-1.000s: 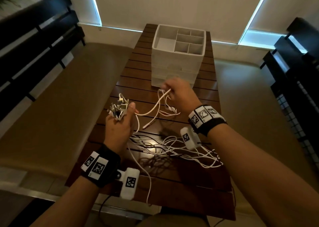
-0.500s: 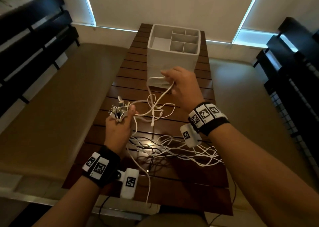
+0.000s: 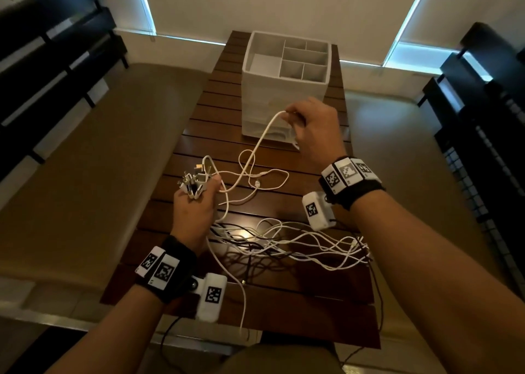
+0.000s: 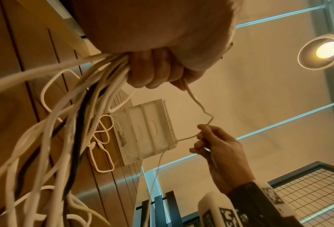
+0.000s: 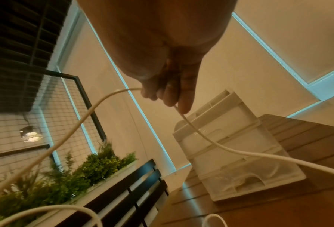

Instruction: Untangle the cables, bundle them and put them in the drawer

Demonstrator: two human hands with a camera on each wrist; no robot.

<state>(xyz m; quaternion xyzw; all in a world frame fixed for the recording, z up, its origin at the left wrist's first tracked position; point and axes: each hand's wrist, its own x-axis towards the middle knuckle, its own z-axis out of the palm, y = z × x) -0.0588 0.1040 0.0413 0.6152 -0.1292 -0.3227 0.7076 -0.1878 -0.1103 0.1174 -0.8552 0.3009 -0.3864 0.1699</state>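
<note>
My left hand (image 3: 196,203) grips a bunch of cable ends (image 3: 194,181), their plugs sticking up above the fist; in the left wrist view several white cables and a black one (image 4: 80,107) hang from the fist (image 4: 154,72). My right hand (image 3: 309,126) is raised in front of the white drawer unit (image 3: 284,89) and pinches one white cable (image 3: 264,135), which runs down to the left hand. In the right wrist view the fingers (image 5: 168,95) hold that cable (image 5: 201,135). A tangle of cables (image 3: 298,243) lies on the wooden table (image 3: 298,291).
The drawer unit (image 5: 236,150) stands at the table's far end, its top tray divided into compartments. Beige cushions flank the table on both sides. Dark benches (image 3: 42,61) stand left and right, and a planter with greenery (image 5: 80,170) lies beyond.
My right hand has lifted up and away toward the drawer unit, drawing one white cable out taut from the tangle. The left hand has kept its grip on the cable ends.
</note>
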